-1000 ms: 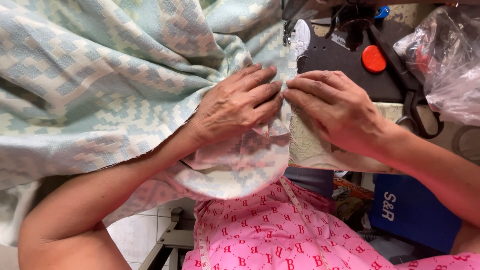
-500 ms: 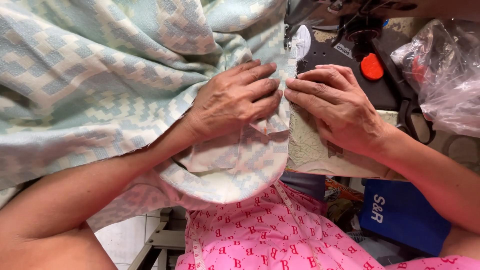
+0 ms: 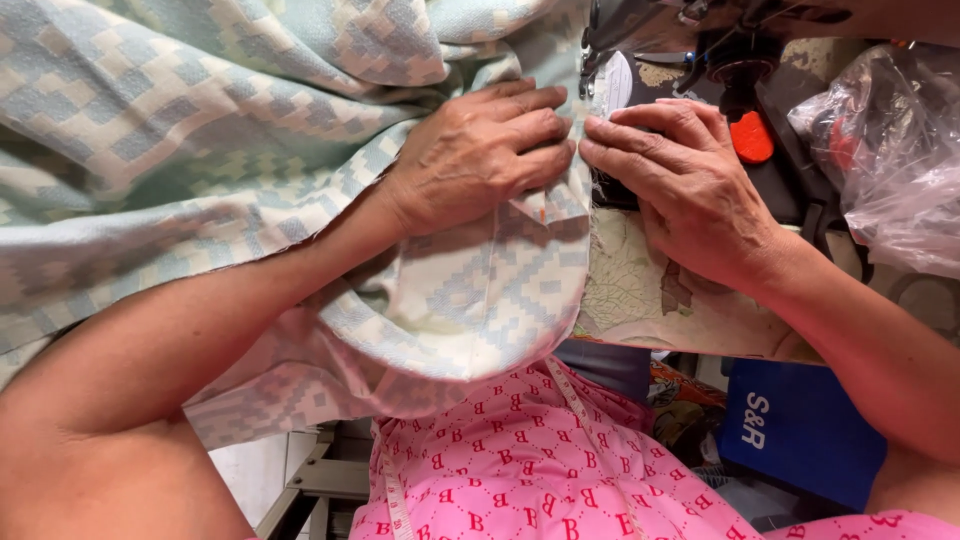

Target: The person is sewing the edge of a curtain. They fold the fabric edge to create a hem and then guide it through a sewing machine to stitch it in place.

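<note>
Both hands, left hand (image 3: 478, 150) and right hand (image 3: 680, 180), flat along patterned fabric (image 3: 200, 130) edge

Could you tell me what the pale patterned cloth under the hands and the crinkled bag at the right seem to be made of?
Patterned cloth: woven textile, matte, judging by its blocky green-and-cream pattern and soft folds; fibre unclear. Bag: thin clear plastic film, glossy, crinkled with highlights. Left hand presses flat on the cloth.
</note>
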